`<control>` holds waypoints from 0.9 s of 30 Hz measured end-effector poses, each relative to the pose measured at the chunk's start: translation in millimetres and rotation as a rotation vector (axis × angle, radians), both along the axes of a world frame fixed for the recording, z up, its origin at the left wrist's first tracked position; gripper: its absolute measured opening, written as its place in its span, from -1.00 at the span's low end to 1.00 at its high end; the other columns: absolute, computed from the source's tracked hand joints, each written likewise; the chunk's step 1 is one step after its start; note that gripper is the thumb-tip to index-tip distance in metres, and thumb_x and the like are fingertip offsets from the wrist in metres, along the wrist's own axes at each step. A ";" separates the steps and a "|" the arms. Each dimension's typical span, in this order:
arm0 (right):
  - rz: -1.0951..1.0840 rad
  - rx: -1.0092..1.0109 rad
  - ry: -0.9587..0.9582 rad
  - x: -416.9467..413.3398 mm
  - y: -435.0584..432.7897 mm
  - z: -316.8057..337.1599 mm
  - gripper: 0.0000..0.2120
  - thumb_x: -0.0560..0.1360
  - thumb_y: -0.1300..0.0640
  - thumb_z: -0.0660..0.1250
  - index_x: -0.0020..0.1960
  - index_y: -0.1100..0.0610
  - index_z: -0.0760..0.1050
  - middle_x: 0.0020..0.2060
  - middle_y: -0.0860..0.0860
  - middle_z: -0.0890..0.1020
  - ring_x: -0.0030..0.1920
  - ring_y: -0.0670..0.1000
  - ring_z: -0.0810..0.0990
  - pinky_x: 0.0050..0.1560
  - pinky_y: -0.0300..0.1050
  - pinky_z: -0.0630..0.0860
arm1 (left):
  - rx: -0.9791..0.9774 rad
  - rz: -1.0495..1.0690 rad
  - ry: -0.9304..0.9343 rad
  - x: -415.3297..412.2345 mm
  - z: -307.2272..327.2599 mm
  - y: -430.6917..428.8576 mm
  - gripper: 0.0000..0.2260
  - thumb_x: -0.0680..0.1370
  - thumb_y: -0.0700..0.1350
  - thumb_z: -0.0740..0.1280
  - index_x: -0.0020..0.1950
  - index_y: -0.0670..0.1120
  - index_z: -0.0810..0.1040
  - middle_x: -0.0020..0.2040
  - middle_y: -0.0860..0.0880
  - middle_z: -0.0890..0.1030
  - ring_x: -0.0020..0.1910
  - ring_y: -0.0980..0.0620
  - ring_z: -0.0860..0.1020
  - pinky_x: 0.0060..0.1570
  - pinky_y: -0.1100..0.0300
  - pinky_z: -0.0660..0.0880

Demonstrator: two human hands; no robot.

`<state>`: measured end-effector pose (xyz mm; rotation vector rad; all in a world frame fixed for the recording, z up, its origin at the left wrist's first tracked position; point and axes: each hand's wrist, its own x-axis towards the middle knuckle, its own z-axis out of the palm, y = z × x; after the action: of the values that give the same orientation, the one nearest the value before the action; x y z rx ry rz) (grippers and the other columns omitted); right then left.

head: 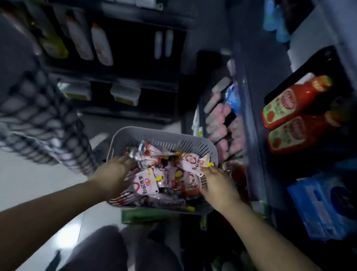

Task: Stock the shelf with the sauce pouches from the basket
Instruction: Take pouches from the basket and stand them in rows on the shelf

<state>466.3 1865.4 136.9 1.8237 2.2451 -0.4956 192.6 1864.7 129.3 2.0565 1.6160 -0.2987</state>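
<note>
A grey slotted basket stands on the floor in front of me, filled with several white and red sauce pouches with yellow caps. My left hand reaches into the basket's left side, fingers spread on a pouch at the far left. My right hand is over the basket's right rim, fingertips pinching the edge of another pouch. The shelf rises at the right.
Two red ketchup bottles lie on the right shelf, with pink packets beside them and blue packs lower down. A dark rack with bottles stands across the aisle. A person in a checked shirt is at the left.
</note>
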 end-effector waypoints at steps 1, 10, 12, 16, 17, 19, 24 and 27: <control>-0.006 -0.022 -0.011 2.0 5.0 -8.0 -0.58 0.47 0.17 0.26 0.33 0.14 0.38 0.22 0.10 0.51 0.24 0.13 0.46 0.22 -0.09 0.38 | -0.024 0.006 0.006 0.6 -7.1 1.8 -0.44 0.53 -0.05 0.28 0.48 -0.13 0.19 0.43 -0.13 0.35 0.36 -0.10 0.37 0.27 0.15 0.32; -0.053 -0.199 -0.077 4.0 33.0 -86.0 -0.70 0.53 0.23 0.17 0.26 0.17 0.41 0.18 0.14 0.50 0.20 0.15 0.43 0.16 -0.02 0.42 | -0.238 0.085 -0.070 1.2 -86.3 26.0 -0.51 0.51 0.00 0.33 0.40 -0.09 0.31 0.33 -0.14 0.46 0.26 -0.11 0.46 0.18 0.10 0.44; -0.082 -0.259 -0.058 2.1 37.3 -101.8 -0.68 0.51 0.27 0.18 0.25 0.19 0.41 0.18 0.15 0.49 0.21 0.15 0.43 0.16 -0.01 0.43 | -0.267 0.101 -0.075 0.7 -106.4 27.0 -0.54 0.50 0.01 0.35 0.34 -0.10 0.34 0.26 -0.14 0.50 0.21 -0.10 0.49 0.13 0.07 0.47; -0.334 -0.377 0.138 -9.0 38.7 -130.7 -0.72 0.51 0.28 0.25 0.20 0.30 0.47 0.15 0.23 0.52 0.15 0.20 0.49 0.11 0.00 0.46 | -0.318 0.088 -0.094 -0.7 -147.2 30.7 -0.50 0.48 -0.01 0.38 0.35 -0.12 0.34 0.29 -0.14 0.48 0.25 -0.11 0.47 0.17 0.02 0.45; -0.487 -0.374 0.238 -14.6 38.0 -137.1 -0.74 0.50 0.28 0.28 0.17 0.34 0.49 0.13 0.25 0.55 0.14 0.21 0.52 0.07 -0.02 0.47 | -0.335 0.101 -0.100 -1.5 -157.0 31.7 -0.50 0.47 -0.01 0.39 0.35 -0.12 0.36 0.29 -0.14 0.49 0.24 -0.11 0.48 0.17 0.01 0.46; -0.855 -0.359 0.457 -26.8 38.4 -151.3 -0.75 0.49 0.30 0.32 0.14 0.37 0.51 0.10 0.23 0.59 0.13 0.17 0.54 -0.03 -0.14 0.41 | -0.384 0.151 -0.159 -3.1 -173.3 33.2 -0.50 0.45 -0.03 0.41 0.34 -0.12 0.38 0.28 -0.14 0.51 0.22 -0.11 0.51 0.16 0.02 0.48; -1.651 -0.297 0.963 -46.3 48.5 -194.9 -0.63 0.47 0.17 0.39 0.26 0.21 0.50 0.19 0.14 0.59 0.16 0.13 0.56 0.15 0.02 0.54 | -0.451 0.249 -0.262 -4.7 -200.3 36.4 -0.37 0.36 -0.06 0.49 0.36 -0.18 0.36 0.29 -0.16 0.51 0.25 -0.13 0.49 0.21 0.04 0.46; -1.988 -0.223 1.359 -50.6 63.7 -206.7 -0.60 0.48 0.07 0.39 0.26 0.19 0.49 0.09 0.13 0.63 0.03 0.08 0.62 -0.27 -0.11 0.62 | -0.485 0.268 -0.288 -1.1 -216.3 37.6 -0.23 0.25 -0.06 0.58 0.38 -0.20 0.35 0.32 -0.17 0.48 0.29 -0.12 0.46 0.27 0.05 0.42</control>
<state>415.8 1929.1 -69.8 3.1854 -0.7507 -2.3877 191.6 1902.3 -87.0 1.4309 1.4470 -0.2537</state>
